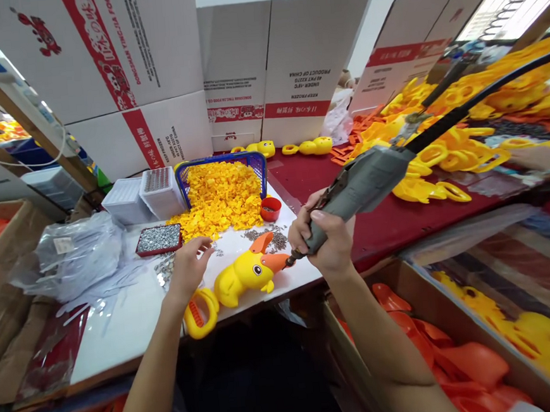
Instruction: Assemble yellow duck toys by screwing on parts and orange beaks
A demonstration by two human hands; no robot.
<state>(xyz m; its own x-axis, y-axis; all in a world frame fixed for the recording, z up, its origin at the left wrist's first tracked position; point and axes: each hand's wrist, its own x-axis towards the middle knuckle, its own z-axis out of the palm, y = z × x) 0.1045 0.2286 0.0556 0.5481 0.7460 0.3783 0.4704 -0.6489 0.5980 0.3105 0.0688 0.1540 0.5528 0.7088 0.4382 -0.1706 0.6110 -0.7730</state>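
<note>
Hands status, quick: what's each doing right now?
Left hand: loosely curled beside the yellow duck; can't tell if it pinches anything small.
Right hand: closed around the grey power driver.

Basket (263, 174), small parts (224, 191) inside; two boxes (162, 196) to its left; cup (271, 217) at its front right; duck toy (242, 277) before it; cartons (235, 57) behind it.

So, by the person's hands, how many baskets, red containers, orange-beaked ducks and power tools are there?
Blue basket: 1
Red containers, a cup and a shallow tray: 2
Orange-beaked duck: 1
Power tool, held in the right hand: 1
Total: 5
</note>
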